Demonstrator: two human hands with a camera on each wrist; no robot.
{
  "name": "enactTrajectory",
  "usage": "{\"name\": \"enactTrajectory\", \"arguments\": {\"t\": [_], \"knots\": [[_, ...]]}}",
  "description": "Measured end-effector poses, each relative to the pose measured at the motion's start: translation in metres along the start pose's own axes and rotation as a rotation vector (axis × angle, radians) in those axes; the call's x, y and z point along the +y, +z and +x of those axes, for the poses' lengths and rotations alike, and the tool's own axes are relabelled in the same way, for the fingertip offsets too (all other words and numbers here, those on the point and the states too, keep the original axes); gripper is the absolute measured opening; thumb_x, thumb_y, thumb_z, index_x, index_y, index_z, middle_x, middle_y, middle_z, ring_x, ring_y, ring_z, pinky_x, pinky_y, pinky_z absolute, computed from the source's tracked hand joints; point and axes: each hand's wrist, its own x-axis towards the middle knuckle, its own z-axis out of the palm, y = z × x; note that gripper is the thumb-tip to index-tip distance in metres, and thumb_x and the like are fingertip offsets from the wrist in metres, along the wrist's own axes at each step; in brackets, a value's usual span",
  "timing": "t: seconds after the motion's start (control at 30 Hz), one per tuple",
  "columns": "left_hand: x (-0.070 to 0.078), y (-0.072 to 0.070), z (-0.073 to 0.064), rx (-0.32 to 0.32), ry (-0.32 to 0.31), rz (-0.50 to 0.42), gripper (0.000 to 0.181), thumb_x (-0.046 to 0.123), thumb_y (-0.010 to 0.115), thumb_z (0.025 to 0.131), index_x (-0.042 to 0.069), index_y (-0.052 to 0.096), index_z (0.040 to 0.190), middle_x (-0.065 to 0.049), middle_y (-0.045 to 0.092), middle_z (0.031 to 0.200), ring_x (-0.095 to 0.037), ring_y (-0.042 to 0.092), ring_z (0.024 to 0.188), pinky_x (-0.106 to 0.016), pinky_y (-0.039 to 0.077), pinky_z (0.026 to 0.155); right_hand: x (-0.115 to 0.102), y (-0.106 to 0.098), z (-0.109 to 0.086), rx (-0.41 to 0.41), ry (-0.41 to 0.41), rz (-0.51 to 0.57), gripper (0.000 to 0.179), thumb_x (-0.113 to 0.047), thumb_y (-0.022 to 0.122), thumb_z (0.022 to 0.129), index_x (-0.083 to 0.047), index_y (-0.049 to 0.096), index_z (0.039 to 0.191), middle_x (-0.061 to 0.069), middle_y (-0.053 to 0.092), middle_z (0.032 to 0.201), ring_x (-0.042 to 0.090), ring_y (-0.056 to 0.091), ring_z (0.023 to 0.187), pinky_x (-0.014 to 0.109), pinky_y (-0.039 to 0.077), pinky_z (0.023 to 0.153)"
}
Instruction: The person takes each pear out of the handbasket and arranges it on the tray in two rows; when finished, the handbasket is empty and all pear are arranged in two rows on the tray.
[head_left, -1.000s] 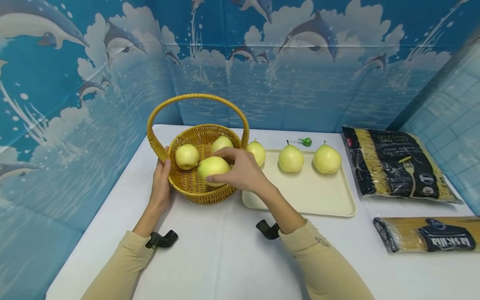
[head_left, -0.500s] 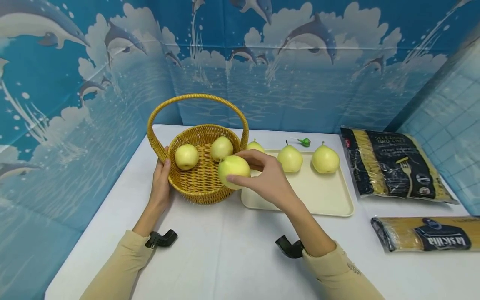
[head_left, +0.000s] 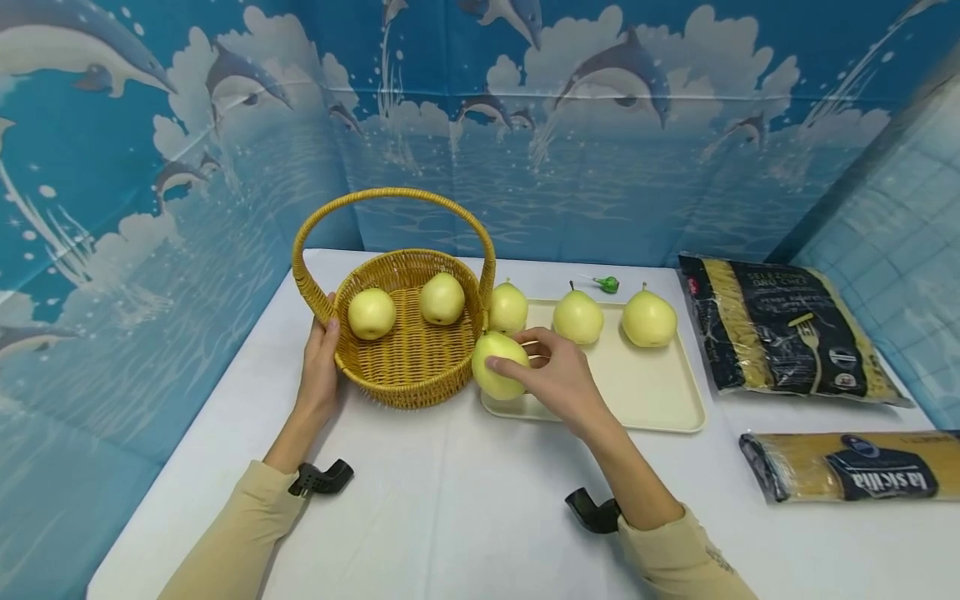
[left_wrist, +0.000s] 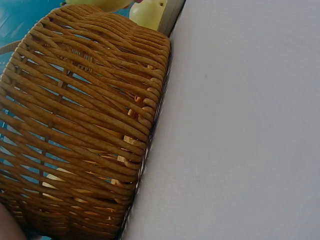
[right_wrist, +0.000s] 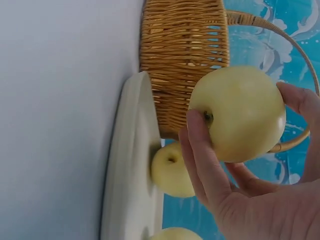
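Observation:
My right hand (head_left: 561,375) pinches a yellow-green pear (head_left: 499,365) between thumb and fingers, above the near left corner of the cream tray (head_left: 637,400). The right wrist view shows this pear (right_wrist: 240,115) held clear of the tray, beside the basket wall. My left hand (head_left: 318,362) grips the left side of the golden wicker basket (head_left: 405,396) by the foot of its tall handle. Inside the basket lie two pears, one at left (head_left: 372,314) and one at the back right (head_left: 442,298). The left wrist view is mostly the basket's woven side (left_wrist: 85,115).
Three pears stand along the tray's back, at left (head_left: 508,307), middle (head_left: 578,317) and right (head_left: 649,318). Behind the tray lies a small green item (head_left: 607,284). Two pasta packs, a large black one (head_left: 795,333) and a long one (head_left: 847,467), lie at right.
My right hand has lifted the pear out of the basket, carried it right past the rim and lowered it over the tray's left part. The left hand has stayed on the basket.

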Motion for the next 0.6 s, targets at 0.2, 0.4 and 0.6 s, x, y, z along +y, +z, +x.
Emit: {"name": "enactTrajectory", "arguments": {"t": [0.2, 0.4, 0.6], "knots": [[0.001, 0.0, -0.001, -0.004, -0.005, -0.01, 0.06, 0.044, 0.037, 0.114, 0.028, 0.021, 0.17, 0.005, 0.022, 0.176, -0.011, 0.018, 0.162, -0.033, 0.012, 0.134, 0.009, 0.007, 0.005, 0.026, 0.071, -0.151, 0.065, -0.057, 0.074, 0.091, -0.005, 0.064, 0.13, 0.016, 0.069, 0.125, 0.031, 0.065, 0.115, 0.045, 0.055, 0.094], [0.003, 0.0, -0.001, -0.003, 0.013, -0.005, 0.064, 0.044, 0.037, 0.114, 0.021, 0.018, 0.171, 0.004, 0.021, 0.176, -0.012, 0.017, 0.163, -0.033, 0.011, 0.134, 0.016, 0.016, 0.008, 0.01, 0.065, -0.294, 0.07, -0.064, 0.061, 0.098, -0.001, 0.062, 0.128, 0.017, 0.07, 0.108, 0.028, 0.066, 0.096, 0.039, 0.053, 0.078], [0.002, 0.0, -0.001, 0.0, 0.012, 0.008, 0.063, 0.044, 0.036, 0.115, 0.02, 0.018, 0.171, 0.004, 0.021, 0.176, -0.012, 0.016, 0.163, -0.033, 0.011, 0.134, 0.017, 0.015, 0.008, -0.009, 0.044, -0.352, 0.067, -0.066, 0.054, 0.101, -0.002, 0.067, 0.114, 0.011, 0.067, 0.088, 0.024, 0.062, 0.081, 0.032, 0.048, 0.065]]}}
